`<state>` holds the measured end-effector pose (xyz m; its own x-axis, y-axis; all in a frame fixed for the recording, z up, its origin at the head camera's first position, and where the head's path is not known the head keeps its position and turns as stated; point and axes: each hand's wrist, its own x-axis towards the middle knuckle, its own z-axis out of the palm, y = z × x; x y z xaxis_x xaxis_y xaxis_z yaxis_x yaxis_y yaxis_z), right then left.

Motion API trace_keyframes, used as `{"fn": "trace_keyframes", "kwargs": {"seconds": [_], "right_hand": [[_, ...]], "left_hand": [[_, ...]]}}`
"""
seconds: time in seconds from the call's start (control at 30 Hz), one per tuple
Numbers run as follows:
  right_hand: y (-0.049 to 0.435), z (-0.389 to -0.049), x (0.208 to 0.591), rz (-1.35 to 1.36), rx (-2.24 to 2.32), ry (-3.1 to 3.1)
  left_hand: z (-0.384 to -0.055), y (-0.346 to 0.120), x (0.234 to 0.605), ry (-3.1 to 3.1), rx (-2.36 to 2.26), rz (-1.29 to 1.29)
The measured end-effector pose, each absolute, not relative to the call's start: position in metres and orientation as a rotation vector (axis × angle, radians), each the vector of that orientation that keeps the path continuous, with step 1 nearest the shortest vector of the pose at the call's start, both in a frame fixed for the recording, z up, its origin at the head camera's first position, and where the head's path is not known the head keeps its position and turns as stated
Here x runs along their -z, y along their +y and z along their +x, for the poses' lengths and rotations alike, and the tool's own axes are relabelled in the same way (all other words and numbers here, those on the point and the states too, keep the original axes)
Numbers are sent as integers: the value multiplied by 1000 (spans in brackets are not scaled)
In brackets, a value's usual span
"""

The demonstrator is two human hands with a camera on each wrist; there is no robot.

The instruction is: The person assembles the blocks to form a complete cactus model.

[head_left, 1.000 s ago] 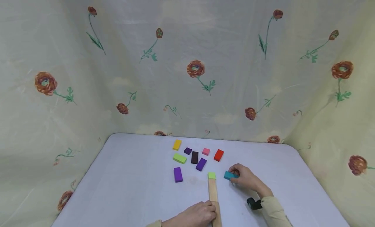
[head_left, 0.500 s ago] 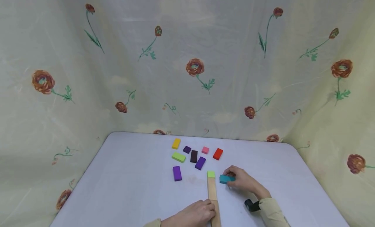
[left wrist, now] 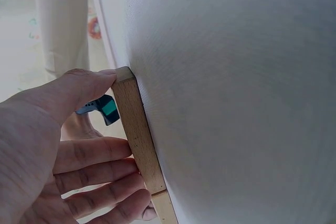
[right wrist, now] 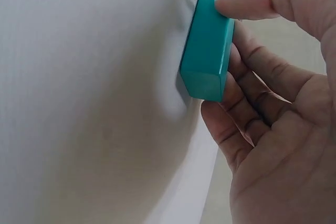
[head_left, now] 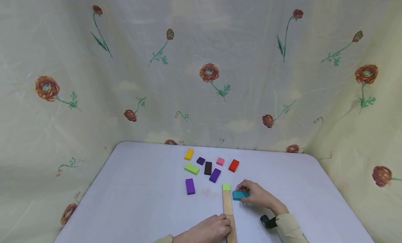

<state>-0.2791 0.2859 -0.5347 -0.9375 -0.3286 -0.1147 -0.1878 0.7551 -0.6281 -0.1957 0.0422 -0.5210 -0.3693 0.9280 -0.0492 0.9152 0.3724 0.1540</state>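
Note:
My right hand (head_left: 257, 195) pinches a teal rectangular block (head_left: 238, 195) between thumb and fingers. The block's left end is close beside the far part of a straight row. That row runs from a small light green block (head_left: 226, 187) through a plain wooden block (head_left: 227, 203) to a second, nearer wooden block (head_left: 231, 229). My left hand (head_left: 208, 229) grips this nearer block: in the left wrist view the thumb presses its end and the fingers lie along its side (left wrist: 137, 135). The right wrist view shows the thumb across the teal block's face (right wrist: 207, 35).
Farther back on the white table (head_left: 141, 201) lie several loose blocks: purple (head_left: 190, 186), violet (head_left: 215, 175), dark brown (head_left: 208, 168), lime (head_left: 192, 168), yellow (head_left: 189, 154), dark purple (head_left: 201, 161), pink (head_left: 220, 161) and red (head_left: 233, 165). A flowered curtain (head_left: 245, 96) surrounds the table's far sides.
My right hand has moved the teal block left and a little nearer to me, up close to the row, turning it almost straight across. The left hand has stayed on the wooden block.

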Motion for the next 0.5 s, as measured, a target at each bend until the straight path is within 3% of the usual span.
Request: {"fn": "trace_keyframes", "kwargs": {"seconds": [0.5], "right_hand": [[281, -278, 535, -484, 919, 2709]], "left_hand": [[-197, 41, 522, 2463, -156, 1658]]}}
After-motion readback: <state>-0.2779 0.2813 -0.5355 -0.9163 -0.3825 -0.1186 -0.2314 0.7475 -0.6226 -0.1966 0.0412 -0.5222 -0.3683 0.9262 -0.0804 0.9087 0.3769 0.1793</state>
